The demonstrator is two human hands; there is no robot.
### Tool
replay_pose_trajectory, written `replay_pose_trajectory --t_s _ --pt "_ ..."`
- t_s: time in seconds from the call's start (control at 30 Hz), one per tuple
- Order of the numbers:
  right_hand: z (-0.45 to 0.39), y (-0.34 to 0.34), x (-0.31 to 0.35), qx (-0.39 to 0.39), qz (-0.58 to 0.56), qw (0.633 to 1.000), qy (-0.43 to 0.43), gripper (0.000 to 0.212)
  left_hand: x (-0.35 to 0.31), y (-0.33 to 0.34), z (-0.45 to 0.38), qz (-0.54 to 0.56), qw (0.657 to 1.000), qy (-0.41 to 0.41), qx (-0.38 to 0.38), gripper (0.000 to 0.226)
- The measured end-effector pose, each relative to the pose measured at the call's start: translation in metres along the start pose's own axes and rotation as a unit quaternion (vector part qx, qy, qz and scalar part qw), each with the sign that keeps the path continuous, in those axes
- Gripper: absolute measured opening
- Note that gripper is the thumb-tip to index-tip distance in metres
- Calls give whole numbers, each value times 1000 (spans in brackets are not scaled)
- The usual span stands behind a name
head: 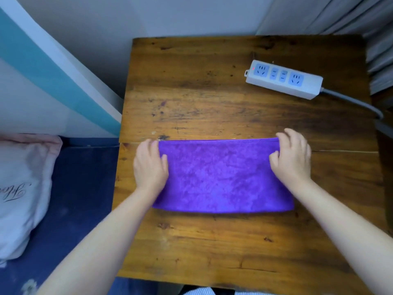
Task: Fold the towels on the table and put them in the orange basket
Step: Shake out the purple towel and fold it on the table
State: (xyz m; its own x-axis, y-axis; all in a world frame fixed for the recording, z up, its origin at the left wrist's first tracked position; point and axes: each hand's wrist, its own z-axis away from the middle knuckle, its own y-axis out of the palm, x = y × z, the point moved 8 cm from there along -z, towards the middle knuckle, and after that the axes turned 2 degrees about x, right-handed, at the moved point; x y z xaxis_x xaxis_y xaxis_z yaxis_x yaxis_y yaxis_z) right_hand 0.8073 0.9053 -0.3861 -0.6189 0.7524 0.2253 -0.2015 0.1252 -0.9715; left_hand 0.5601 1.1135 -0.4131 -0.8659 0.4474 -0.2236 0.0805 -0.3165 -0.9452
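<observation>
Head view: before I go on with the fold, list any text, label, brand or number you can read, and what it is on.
Pillow: dark cursive script at its left edge, cut off by the frame; not readable.
Power strip: only socket slots and a small red light; no print legible.
Purple towel: no label or text visible.
Table: no text visible.
</observation>
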Motion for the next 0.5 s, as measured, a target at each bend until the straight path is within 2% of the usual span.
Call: replay_pose_trajectory --t_s 0.07,0.13,0.17,0.23,0.3,0.4,0.5 --pt "39 4 31 -16 18 997 -69 44 -26 12 38 -26 993 119 -6 43" --pt "78 26 57 38 52 990 -128 46 -35 34 69 -64 982 176 26 49" --pt "92 39 61 78 64 986 -136 47 -30 47 77 -78 981 165 61 53" --pt "110 64 47 156 73 980 -96 51 -5 66 87 -84 984 98 124 63" --pt "119 78 21 209 66 975 -39 54 15 75 92 -78 987 70 125 75" --pt "121 78 3 194 64 979 -22 57 21 82 92 -93 985 72 126 70" --pt "123 69 -18 173 39 983 50 57 20 84 91 -87 985 39 141 68"
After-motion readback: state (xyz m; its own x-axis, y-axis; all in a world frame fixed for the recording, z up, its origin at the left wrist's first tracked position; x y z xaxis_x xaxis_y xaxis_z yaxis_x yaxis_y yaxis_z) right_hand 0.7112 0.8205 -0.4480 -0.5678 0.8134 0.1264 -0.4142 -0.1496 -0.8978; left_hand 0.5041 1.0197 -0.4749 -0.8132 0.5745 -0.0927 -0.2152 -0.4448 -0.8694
